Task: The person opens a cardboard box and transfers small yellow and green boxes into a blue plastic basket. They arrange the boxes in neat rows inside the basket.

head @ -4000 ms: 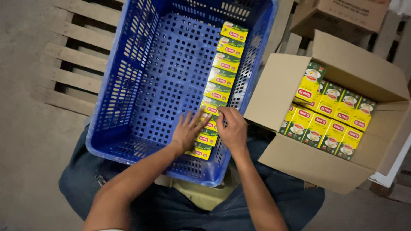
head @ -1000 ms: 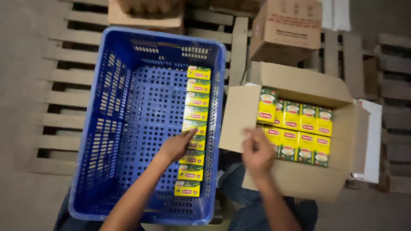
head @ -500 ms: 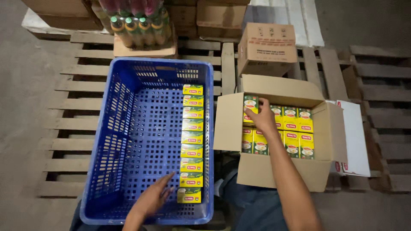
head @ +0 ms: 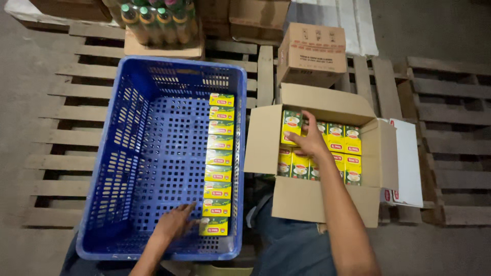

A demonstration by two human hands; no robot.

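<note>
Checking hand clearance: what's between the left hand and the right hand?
Head view: the blue crate's right wall and the cardboard box's open left flap separate the left hand from the right hand.

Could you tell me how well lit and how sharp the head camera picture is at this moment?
Head view: dim, soft light with no glare; the blue crate and the yellow boxes read clearly. The right hand in the cardboard box is slightly soft, and the corners darken.

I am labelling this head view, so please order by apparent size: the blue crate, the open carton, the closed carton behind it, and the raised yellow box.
1. blue crate
2. open carton
3. closed carton
4. raised yellow box
</note>
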